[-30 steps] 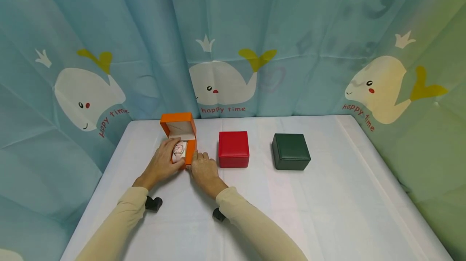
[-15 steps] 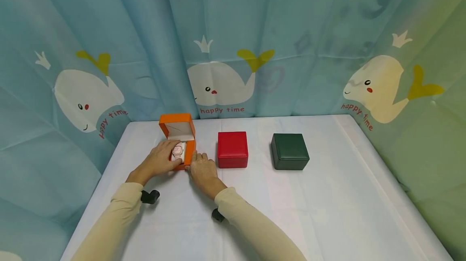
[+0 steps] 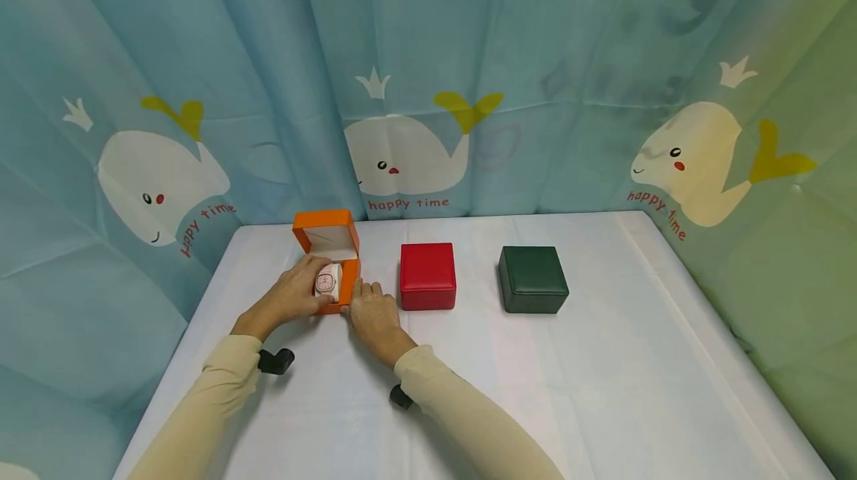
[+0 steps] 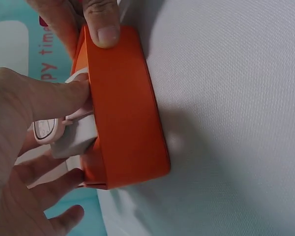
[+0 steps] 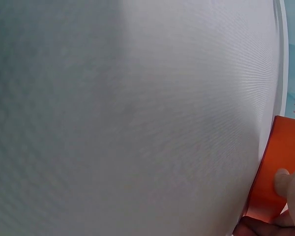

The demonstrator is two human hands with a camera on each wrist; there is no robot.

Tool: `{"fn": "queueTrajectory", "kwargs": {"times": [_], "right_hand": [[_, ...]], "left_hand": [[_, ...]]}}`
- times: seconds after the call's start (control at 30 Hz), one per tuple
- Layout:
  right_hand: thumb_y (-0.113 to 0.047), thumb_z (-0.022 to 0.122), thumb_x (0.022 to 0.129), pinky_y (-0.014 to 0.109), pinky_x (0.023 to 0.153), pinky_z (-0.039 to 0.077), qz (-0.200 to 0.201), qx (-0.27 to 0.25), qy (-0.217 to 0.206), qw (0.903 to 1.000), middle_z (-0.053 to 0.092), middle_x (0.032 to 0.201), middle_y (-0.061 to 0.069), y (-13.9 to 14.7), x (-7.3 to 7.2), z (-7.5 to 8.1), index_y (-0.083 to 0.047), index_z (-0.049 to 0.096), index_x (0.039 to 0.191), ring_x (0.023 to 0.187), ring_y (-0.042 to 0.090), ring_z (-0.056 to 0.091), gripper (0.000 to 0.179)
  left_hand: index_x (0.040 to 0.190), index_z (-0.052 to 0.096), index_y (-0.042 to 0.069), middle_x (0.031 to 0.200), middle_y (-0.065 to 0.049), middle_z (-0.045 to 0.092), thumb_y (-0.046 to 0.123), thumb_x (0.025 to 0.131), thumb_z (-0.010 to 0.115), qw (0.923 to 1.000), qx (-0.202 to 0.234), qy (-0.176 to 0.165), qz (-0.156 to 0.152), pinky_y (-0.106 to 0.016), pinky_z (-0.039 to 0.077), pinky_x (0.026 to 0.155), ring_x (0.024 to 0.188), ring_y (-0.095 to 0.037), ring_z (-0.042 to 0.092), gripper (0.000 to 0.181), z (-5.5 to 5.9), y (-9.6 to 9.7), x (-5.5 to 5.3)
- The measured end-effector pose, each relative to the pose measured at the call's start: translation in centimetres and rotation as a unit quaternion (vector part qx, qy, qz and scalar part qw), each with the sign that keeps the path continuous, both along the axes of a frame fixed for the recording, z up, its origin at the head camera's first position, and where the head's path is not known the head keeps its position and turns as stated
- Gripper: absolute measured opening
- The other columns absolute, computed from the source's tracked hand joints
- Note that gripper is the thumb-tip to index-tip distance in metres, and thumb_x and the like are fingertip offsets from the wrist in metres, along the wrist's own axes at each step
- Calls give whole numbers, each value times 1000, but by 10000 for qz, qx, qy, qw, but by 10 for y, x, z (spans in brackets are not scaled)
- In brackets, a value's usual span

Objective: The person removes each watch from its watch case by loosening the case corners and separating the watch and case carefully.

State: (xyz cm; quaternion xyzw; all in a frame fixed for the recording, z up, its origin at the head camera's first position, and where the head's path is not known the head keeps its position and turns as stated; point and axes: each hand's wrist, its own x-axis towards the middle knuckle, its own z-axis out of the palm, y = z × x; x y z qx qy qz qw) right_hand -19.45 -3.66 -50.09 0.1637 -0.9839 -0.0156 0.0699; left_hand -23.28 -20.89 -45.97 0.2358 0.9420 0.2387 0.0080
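Note:
An open orange watch box (image 3: 350,288) stands at the back left, its lid (image 3: 326,219) raised with a white lining. A pale watch (image 3: 326,283) with a pinkish case is wrapped round a light grey cushion (image 4: 77,138) in the base. My left hand (image 3: 292,292) pinches the watch and cushion, thumb on the near side and fingers on the far side. In the left wrist view, its thumb reaches just inside the front wall. My right hand (image 3: 375,318) grips the box's front right corner, its thumb (image 5: 282,182) pressed on the orange front wall.
A closed red box (image 3: 428,277) stands just right of the right hand. Farther right is a closed dark green box (image 3: 533,279). The table (image 3: 495,398) has a white cloth, and a blue whale-print curtain (image 3: 415,33) hangs behind it.
The watch face has shifted slightly toward the box's front. My left wrist has moved a little to the left, its fingers staying on the watch. The right hand keeps its grip on the box.

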Motion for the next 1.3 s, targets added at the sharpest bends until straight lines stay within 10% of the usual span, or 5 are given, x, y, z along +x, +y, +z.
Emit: {"fn": "queueTrajectory", "kwargs": {"times": [0.83,1.3], "right_hand": [[-48,59,101,29,69,54,30,-97,200,9997,68,115,4,1,4,2,-2,58,141,101,17,61,61],[-49,57,102,28,69,54,25,32,136,9999,68,117,4,2,4,4,-2,56,143,102,17,60,62]], "left_hand": [[128,54,5,118,-13,40,2,75,87,9972,650,94,359,-53,52,83,96,-38,57,62,-3,0,7],[116,53,1,113,-15,40,-5,65,88,9848,1179,1271,69,-54,55,80,95,-38,57,62,-10,2,11]]}}
